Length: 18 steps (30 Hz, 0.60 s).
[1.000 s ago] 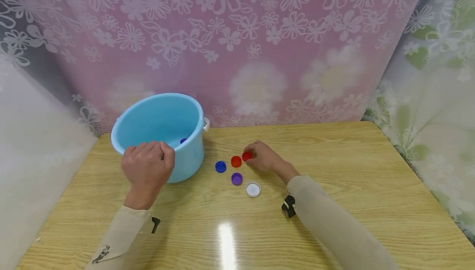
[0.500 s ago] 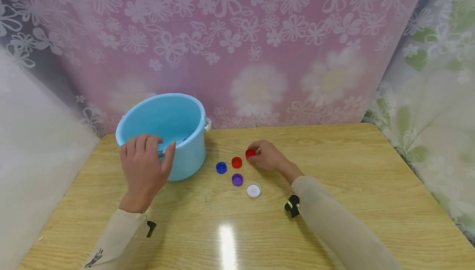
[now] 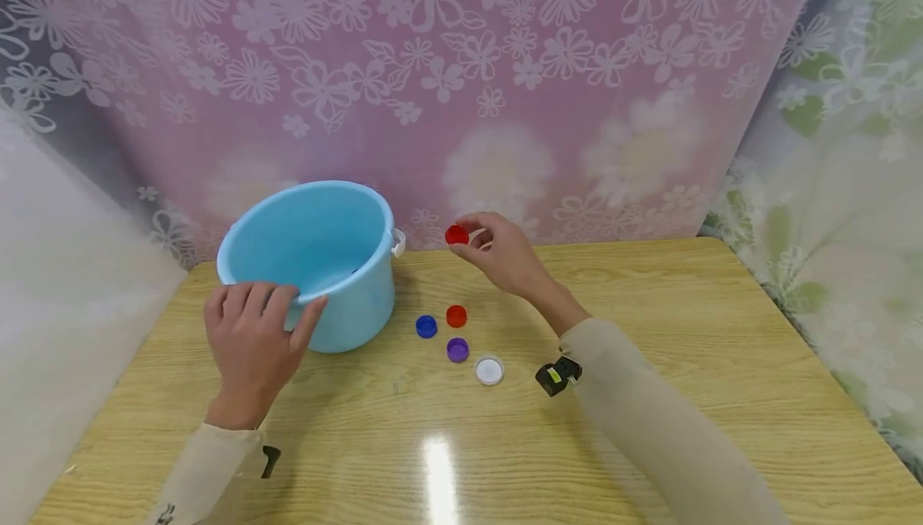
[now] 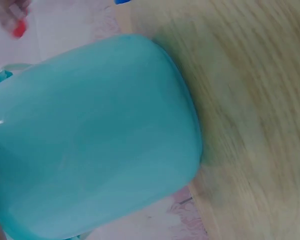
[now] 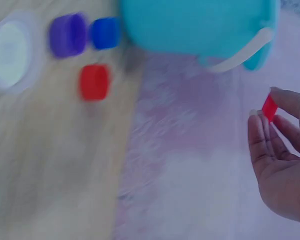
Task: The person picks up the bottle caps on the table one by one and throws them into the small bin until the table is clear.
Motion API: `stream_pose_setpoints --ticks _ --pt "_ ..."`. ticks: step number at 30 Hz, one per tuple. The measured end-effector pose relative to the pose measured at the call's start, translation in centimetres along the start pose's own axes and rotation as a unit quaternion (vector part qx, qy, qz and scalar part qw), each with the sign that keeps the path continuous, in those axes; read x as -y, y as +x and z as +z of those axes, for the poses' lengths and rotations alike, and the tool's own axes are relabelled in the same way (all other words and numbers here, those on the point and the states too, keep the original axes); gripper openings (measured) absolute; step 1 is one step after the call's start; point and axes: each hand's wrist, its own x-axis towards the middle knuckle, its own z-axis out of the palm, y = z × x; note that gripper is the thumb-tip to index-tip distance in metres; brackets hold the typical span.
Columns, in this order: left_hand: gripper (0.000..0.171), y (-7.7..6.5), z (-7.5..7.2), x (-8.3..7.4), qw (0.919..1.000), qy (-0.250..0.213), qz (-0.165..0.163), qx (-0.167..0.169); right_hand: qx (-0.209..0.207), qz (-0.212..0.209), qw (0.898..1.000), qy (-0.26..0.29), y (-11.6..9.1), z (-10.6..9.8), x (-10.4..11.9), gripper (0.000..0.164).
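A light blue bucket stands at the left of the wooden table. My left hand grips its near rim, fingers over the edge and thumb against the outer wall. Above the table, right of the bucket, my right hand pinches a red bottle cap between thumb and fingertips; the right wrist view shows this cap edge-on. Below it on the table lie another red cap, a blue cap, a purple cap and a white cap. A sliver of something dark blue shows inside the bucket.
The bucket's white handle hangs at its right side. Behind the table's back edge is a pink flowered curtain. A pale flowered cloth closes off the right. The wooden table extends to the right.
My right hand has lifted the red cap off the table, moving up and toward the bucket. My left hand, earlier a fist in front of the bucket, has opened and taken hold of the rim.
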Motion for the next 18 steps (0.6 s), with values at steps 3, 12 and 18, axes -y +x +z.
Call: stream_pose_setpoints --ticks 3,12,18 --pt "0.047 0.0 -0.1 0.0 1.0 0.005 0.006 -0.006 -0.009 -0.027 1.0 0.013 0.5 0.1 2.3 0.04" --pt "0.046 0.0 0.1 -0.2 0.9999 -0.016 0.001 -0.005 0.041 -0.095 0.994 0.046 1.9 2.0 7.5 0.039" --pt "0.047 -0.1 0.4 -0.2 0.9999 -0.01 0.003 0.01 0.071 -0.107 0.992 0.02 2.9 3.4 8.5 0.038"
